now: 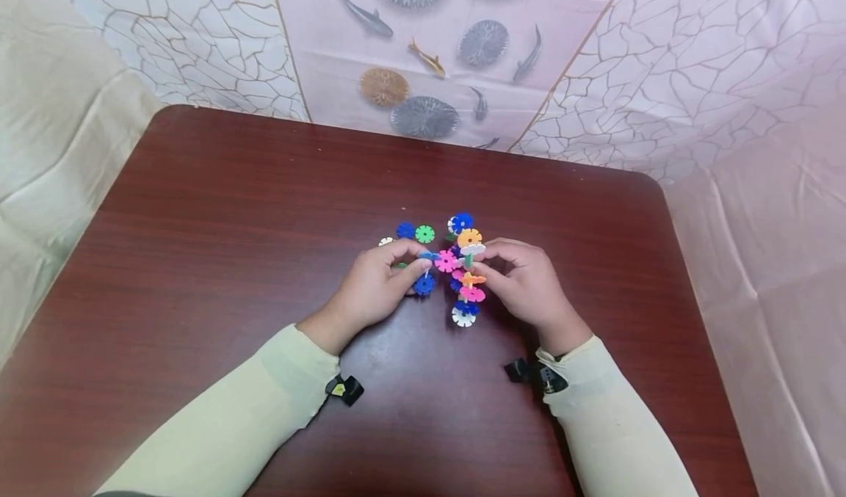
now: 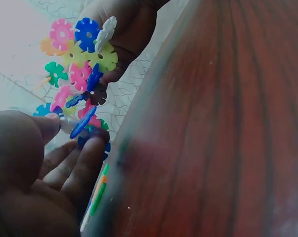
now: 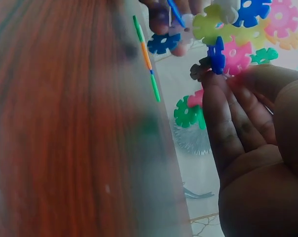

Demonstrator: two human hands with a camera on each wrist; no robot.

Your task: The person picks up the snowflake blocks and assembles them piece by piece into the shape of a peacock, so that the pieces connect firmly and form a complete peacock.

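Between the two hands is a joined cluster of coloured plastic flower-shaped notched discs, with a pink disc [image 1: 446,261] near its middle. The left hand [image 1: 370,285] pinches the left side of the cluster between thumb and fingers, at a blue disc [image 2: 83,122] seen nearly edge-on in the left wrist view. The right hand [image 1: 529,285] pinches the cluster's right side, near a white disc [image 1: 473,249] and an orange disc [image 1: 470,237]. In the right wrist view its fingertips touch a pink disc [image 3: 237,58] and a blue disc [image 3: 216,55]. Fingers hide some joints.
Beyond the left hand lie a blue disc [image 1: 405,230], a green disc [image 1: 425,234] and a partly hidden white disc [image 1: 386,241] on the dark red-brown table [image 1: 231,211]. Patterned cloth [image 1: 423,49] hangs behind the table's far edge.
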